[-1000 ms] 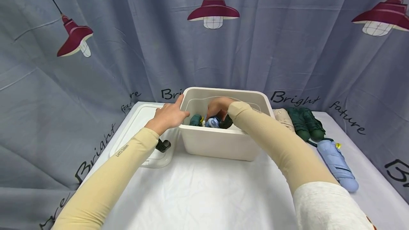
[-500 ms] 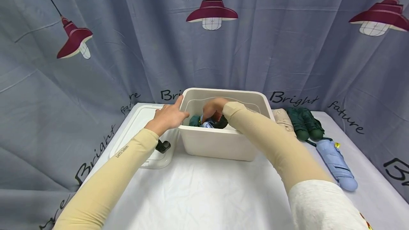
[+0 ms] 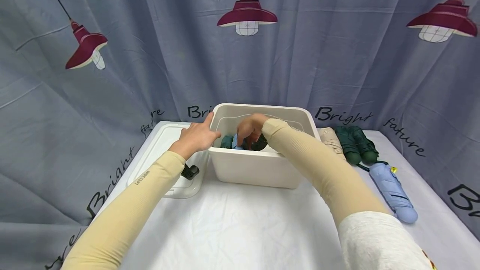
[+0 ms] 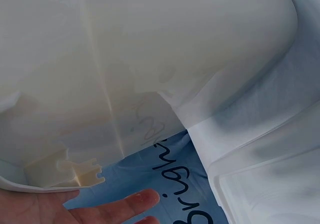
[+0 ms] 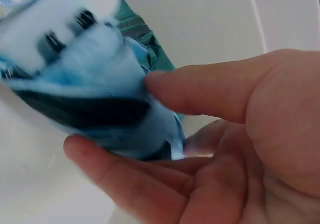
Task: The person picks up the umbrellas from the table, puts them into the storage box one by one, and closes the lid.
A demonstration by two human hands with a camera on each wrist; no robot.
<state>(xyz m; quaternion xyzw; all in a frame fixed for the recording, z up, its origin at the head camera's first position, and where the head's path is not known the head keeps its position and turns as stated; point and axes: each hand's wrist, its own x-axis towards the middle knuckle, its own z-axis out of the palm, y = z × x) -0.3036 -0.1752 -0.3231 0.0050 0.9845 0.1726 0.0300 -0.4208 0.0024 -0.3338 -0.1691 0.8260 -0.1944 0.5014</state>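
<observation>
My right hand (image 3: 250, 127) reaches into a white plastic bin (image 3: 258, 168) and grips a light blue folded umbrella (image 5: 100, 68), thumb on one side and fingers curled beneath it. Beside that umbrella, against the bin's left end, lies a dark green folded umbrella (image 3: 226, 141), partly covered by the blue one in the right wrist view. At the bin's left rim rests my left hand (image 3: 195, 138), index finger and thumb spread and straight. The left wrist view shows some of its fingers (image 4: 122, 209) beside the bin wall.
A white lid (image 3: 150, 159) lies left of the bin, under my left forearm. Along the right side of the table are a beige folded umbrella (image 3: 331, 141), two dark green ones (image 3: 348, 147) and a light blue one (image 3: 393, 193). A grey curtain (image 3: 292, 61) hangs behind.
My right hand has shifted left inside the bin with the blue umbrella, bringing it close to the green one. The left hand keeps its place on the rim.
</observation>
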